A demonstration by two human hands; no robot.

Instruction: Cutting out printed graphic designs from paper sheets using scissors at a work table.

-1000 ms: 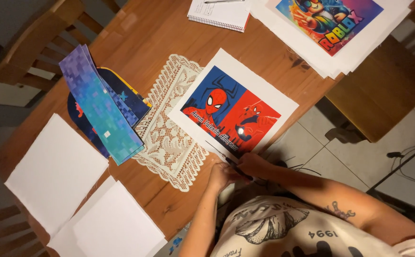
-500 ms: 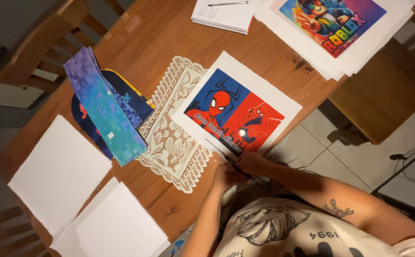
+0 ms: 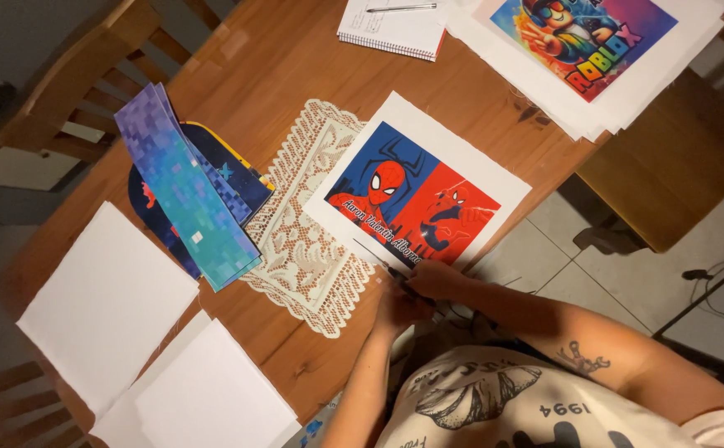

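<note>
A white sheet printed with a red-and-blue masked superhero picture (image 3: 416, 199) lies on the wooden table (image 3: 296, 66), partly over a cream lace doily (image 3: 304, 241). My right hand (image 3: 438, 280) is at the sheet's near edge, closed on a thin dark tool (image 3: 379, 259) whose tip points across the sheet's border. My left hand (image 3: 397, 310) is curled right beside it, by the table's near edge. Whether the left hand grips anything is hidden.
A stack of blue and purple patterned strips (image 3: 188, 187) lies left of the doily. Blank white sheets (image 3: 109, 303) sit at the near left. A spiral notebook with a pen (image 3: 395, 21) and colourful printed sheets (image 3: 594, 50) are at the far side. A wooden chair (image 3: 72, 91) stands to the left.
Both hands stay together at the sheet's near edge. The view has shifted slightly. Nothing on the table has moved.
</note>
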